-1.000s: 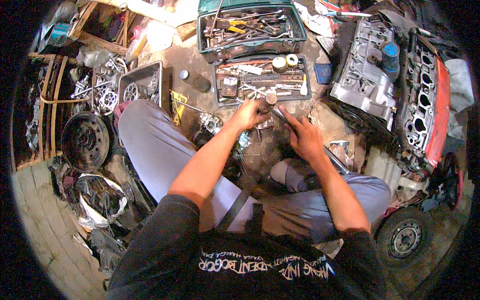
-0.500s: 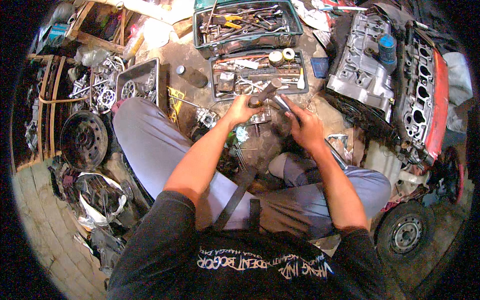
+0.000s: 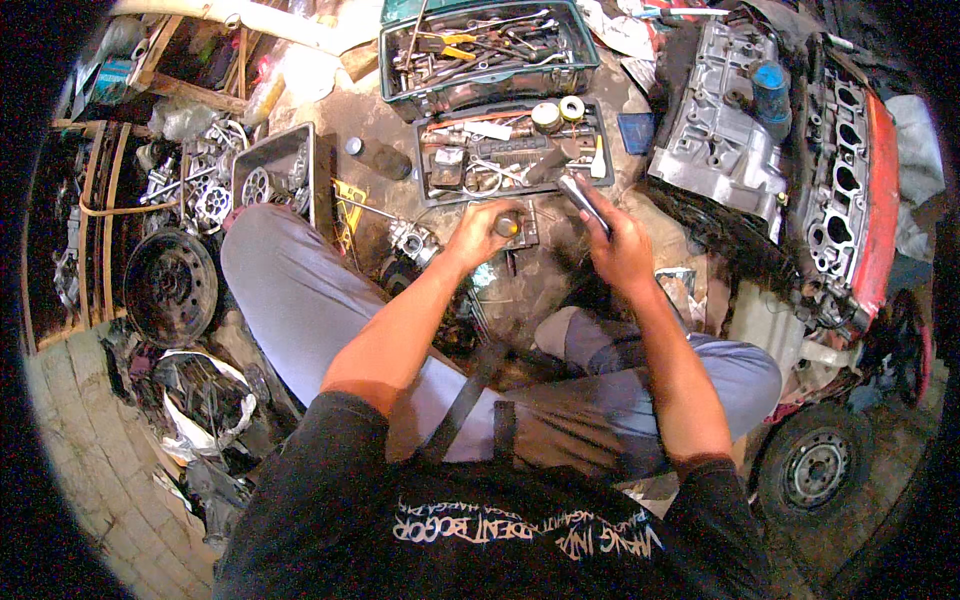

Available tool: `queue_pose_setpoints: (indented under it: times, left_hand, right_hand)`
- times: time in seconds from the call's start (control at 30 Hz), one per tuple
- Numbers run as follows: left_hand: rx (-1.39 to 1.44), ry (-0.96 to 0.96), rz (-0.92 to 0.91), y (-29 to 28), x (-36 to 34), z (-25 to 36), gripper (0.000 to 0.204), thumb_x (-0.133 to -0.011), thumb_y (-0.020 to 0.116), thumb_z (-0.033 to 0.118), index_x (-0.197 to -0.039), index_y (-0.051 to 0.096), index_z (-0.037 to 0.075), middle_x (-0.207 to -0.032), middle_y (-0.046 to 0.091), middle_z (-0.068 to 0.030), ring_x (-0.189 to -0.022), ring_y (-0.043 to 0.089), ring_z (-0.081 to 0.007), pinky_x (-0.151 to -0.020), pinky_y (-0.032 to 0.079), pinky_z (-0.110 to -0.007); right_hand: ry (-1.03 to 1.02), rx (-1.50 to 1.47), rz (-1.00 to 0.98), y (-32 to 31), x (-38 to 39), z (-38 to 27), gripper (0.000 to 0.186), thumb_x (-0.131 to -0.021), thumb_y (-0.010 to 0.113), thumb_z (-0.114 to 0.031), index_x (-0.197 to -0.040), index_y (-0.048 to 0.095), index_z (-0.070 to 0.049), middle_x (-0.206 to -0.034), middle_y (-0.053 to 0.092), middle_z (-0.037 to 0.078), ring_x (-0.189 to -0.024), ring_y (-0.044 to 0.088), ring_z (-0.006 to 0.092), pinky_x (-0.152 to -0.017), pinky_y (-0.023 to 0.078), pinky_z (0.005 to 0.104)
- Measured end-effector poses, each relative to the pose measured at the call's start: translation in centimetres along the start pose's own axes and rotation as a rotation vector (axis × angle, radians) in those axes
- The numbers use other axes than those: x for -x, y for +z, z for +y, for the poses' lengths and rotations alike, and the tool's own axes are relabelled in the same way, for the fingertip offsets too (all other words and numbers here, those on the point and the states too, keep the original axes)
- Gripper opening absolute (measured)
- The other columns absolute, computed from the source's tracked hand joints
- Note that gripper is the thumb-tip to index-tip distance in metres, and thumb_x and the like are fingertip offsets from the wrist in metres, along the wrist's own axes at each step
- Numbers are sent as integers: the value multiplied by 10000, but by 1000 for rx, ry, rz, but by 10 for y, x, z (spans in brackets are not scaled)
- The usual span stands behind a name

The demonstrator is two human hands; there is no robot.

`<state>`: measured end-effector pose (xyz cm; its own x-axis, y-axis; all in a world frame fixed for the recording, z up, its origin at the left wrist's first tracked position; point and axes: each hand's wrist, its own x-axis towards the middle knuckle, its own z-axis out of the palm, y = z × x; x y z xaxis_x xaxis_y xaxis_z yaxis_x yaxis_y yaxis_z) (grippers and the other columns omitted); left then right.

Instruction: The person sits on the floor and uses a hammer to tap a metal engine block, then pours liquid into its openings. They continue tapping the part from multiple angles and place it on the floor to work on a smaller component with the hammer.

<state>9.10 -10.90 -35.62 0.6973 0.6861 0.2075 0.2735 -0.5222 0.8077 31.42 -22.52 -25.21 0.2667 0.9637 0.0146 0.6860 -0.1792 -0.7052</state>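
My right hand (image 3: 625, 245) is closed round the shiny handle of a hammer (image 3: 585, 200). Its dark head lies over the near edge of an open tool tray (image 3: 430, 180), raised clear of my left hand (image 3: 478, 236). My left fingers are wrapped round a short round tool with a yellowish end (image 3: 508, 225), seen nearly end-on; its lower part is hidden. It stands over or against a small grey metal block (image 3: 528, 238) on the ground between my legs. I cannot tell whether the tool touches the block.
Beyond the tray stands a green toolbox (image 3: 490, 85) full of wrenches and pliers. Engine parts, including a cylinder head (image 3: 835, 160) and a blue filter (image 3: 770, 95), lie on the right. At left are a metal pan (image 3: 275, 165), a dark bottle (image 3: 385, 158) and a wheel rim (image 3: 172, 287).
The hammer has lifted away from the tool in my left hand, its head now up and to the right. My left hand stays near the block, slightly lower in view.
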Motion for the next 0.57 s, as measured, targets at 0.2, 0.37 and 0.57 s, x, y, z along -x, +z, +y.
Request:
queue_pose_setpoints:
  times: [0.2,0.37,0.57]
  left_hand:
    - [524,-607,342,-22,1,-14,183,-870,785,169,-958,718,23,-873,720,-25,-785,620,-96,-730,501,-277]
    - [381,-697,293,-33,14,-13,211,-807,817,119,-952,696,26,-873,711,-27,-787,627,-109,-749,510,-276]
    - [297,-579,226,-33,30,-44,325,-805,829,194,-1089,717,80,-999,736,-65,-953,644,-171,-904,488,-316]
  right_hand:
    - [64,-82,9,-7,-6,-12,401,-963,617,-82,-1363,607,-107,-1262,657,207,-1183,645,320,-971,494,365]
    - [139,-146,-8,-5,-13,-19,399,-975,589,-80,-1374,600,-94,-1264,663,210,-1199,642,284,-1006,470,352]
    - [88,-233,22,6,-24,-24,407,-977,590,-97,-1383,597,-95,-1310,649,192,-1228,619,264,-1059,434,354]
